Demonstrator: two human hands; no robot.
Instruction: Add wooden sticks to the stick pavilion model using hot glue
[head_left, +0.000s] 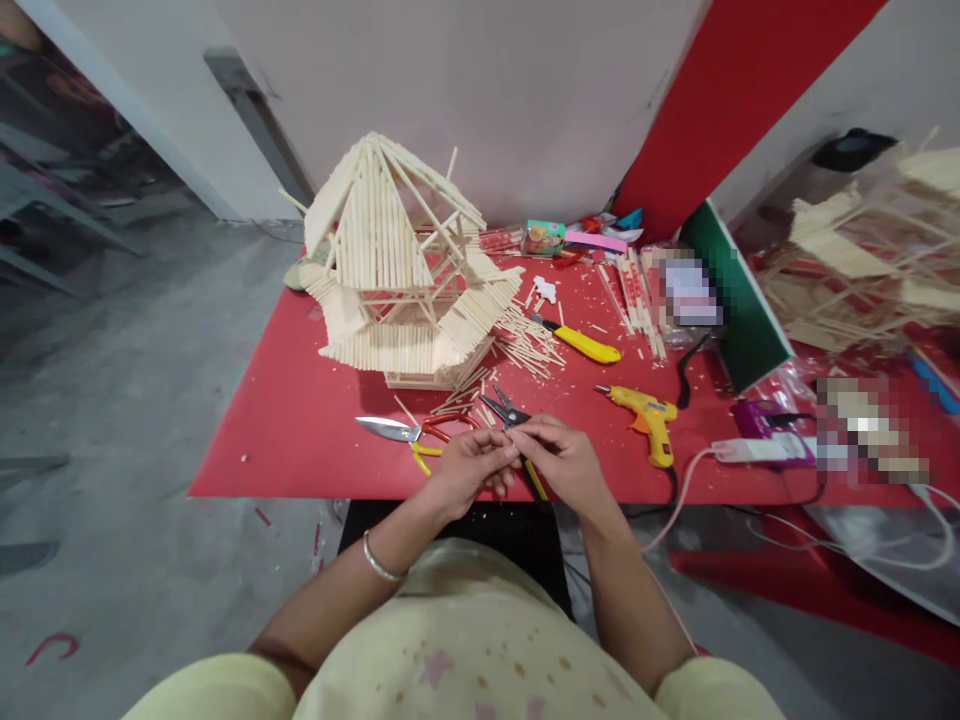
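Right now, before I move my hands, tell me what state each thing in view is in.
Left hand: fingertips meeting the right hand's; anything held is indistinct
Pliers: jaws open, partly hidden by hands
Scissors: lying down, blades look closed
Stick model: upright, roof open at right
Loose sticks: scattered
Yellow-handled tool: lying down
Glue gun: on its side
Green board: on edge

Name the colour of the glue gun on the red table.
The glue gun is mostly yellow; the head view, the only one, shows it.
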